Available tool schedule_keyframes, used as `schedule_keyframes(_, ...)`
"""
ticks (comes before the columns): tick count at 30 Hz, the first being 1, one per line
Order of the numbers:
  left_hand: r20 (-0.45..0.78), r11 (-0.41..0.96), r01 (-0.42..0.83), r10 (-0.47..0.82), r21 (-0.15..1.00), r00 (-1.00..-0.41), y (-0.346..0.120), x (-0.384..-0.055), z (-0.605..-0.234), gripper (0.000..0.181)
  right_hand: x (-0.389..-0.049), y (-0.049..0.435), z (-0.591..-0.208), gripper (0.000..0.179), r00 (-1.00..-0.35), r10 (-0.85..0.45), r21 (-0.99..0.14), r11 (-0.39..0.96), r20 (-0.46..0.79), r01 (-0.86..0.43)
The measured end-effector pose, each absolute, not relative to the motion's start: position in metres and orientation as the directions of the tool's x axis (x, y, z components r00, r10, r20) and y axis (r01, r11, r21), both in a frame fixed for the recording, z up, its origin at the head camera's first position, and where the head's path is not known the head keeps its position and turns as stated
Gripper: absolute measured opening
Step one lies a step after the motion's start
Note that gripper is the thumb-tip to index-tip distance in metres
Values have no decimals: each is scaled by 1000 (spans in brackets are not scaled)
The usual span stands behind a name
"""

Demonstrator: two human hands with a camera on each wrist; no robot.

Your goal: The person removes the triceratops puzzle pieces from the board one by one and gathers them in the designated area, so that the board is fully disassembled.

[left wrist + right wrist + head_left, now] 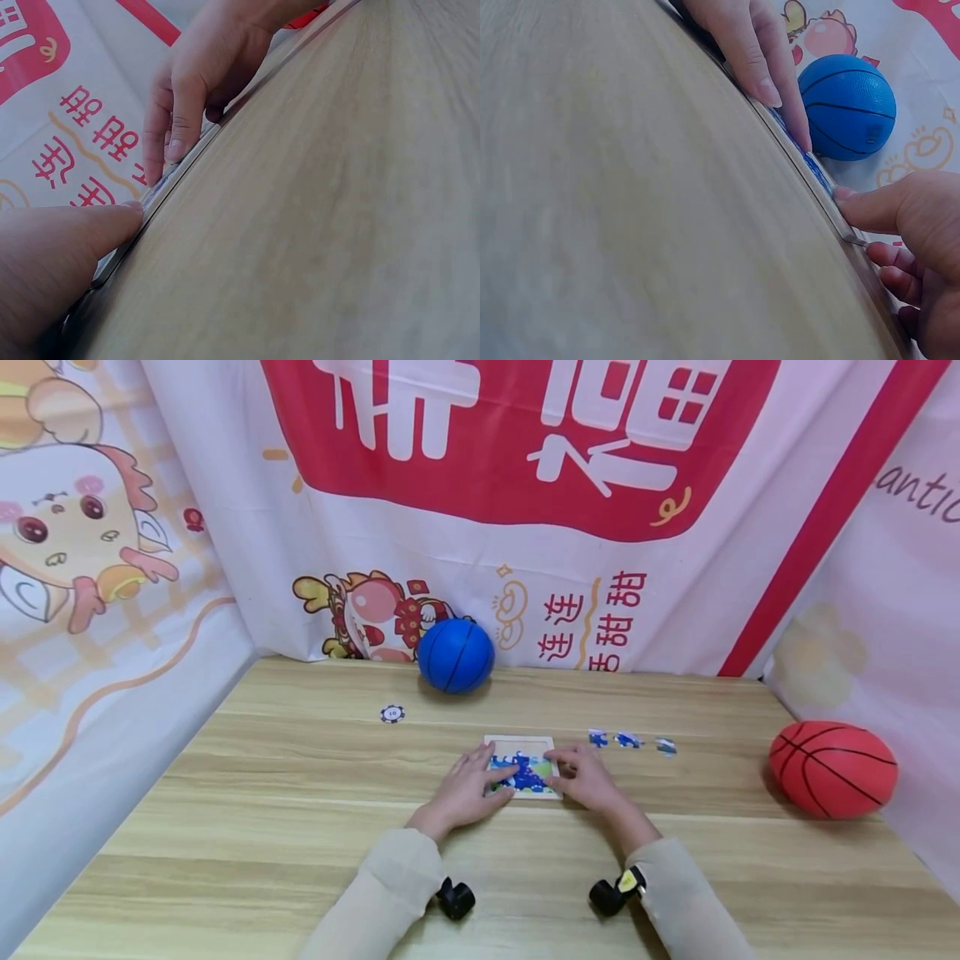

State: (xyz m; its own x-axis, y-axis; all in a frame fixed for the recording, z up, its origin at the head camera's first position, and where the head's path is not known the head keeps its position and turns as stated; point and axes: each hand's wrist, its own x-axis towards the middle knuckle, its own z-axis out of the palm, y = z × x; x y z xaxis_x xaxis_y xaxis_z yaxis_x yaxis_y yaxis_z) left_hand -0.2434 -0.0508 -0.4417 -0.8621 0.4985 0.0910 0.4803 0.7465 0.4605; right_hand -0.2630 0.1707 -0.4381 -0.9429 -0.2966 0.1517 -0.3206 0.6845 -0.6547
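Observation:
A small jigsaw puzzle in a pale frame (522,796) lies flat on the wooden table. Blue and green pieces (528,774) fill its lower part, and a bare strip shows along the top. My left hand (471,783) rests on the left side of the puzzle, fingers spread and reaching over the pieces. From the right, my right hand (588,779) touches the puzzle, its index fingertip on the upper right pieces and its thumb lower down. In the right wrist view the right thumb (874,210) lies at the frame's edge, with the other fingers bent beside it.
Three loose puzzle pieces (627,740) lie right of the frame, towards the back. A round black-and-white chip (392,714) is at the back left. One blue ball (456,656) stands by the printed curtain (480,552), and a red ball (834,769) sits at the right edge.

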Motion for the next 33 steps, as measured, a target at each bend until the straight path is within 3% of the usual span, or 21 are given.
schedule_keyframes(9,92,746,487,504,454,-859,-50,-243,-442,44,-264,163,-438,23,-952,-236,-669,677,198,-307)
schedule_keyframes(16,96,739,484,502,469,-860,-50,-243,-442,44,-265,161,-440,26,-954,-224,-767,569,202,-296)
schedule_keyframes(24,86,741,478,501,472,-861,-51,-243,-441,44,-267,163,-440,25,-945,-244,-770,553,217,-319)
schedule_keyframes(29,80,744,472,497,473,-864,-51,-243,-441,44,-268,169,-439,24,-918,-273,-783,484,289,-391)
schedule_keyframes(33,79,747,470,495,470,-865,-50,-242,-440,44,-269,180,-435,29,-940,-246,-808,488,235,-329)
